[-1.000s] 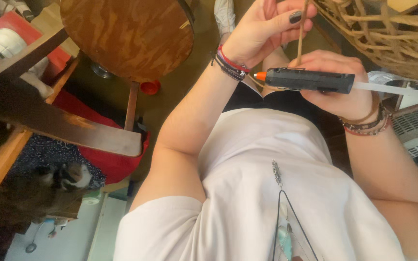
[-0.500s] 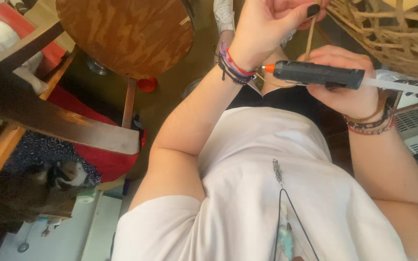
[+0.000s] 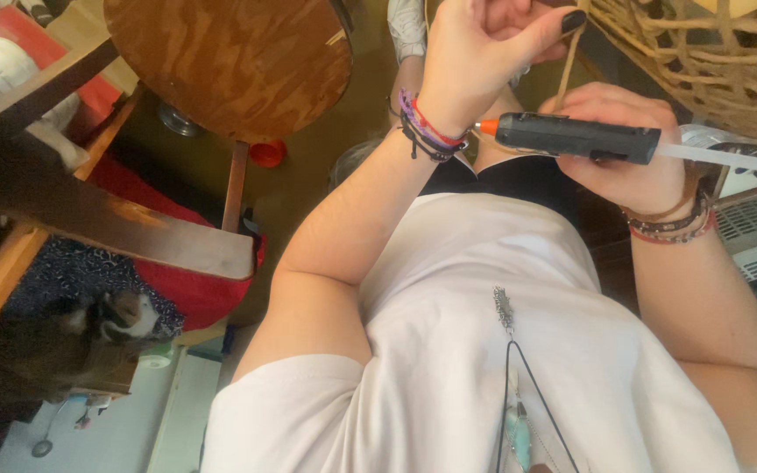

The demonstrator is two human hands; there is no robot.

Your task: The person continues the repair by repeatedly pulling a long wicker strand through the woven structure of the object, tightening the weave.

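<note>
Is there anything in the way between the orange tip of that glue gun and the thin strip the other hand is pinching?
Nothing visible. The right hand holds the black glue gun, its orange nozzle pointing at the left hand. The left hand pinches the thin cane strip, which hangs just above the gun's barrel, beside the woven basket.

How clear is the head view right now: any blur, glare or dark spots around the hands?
Head view: warm, dim indoor light; the glue gun in the right hand looks fairly sharp. The left hand pinching a thin stick is slightly soft. The white shirt looks bright and flat, and the lower left corner is dark and murky.
</note>
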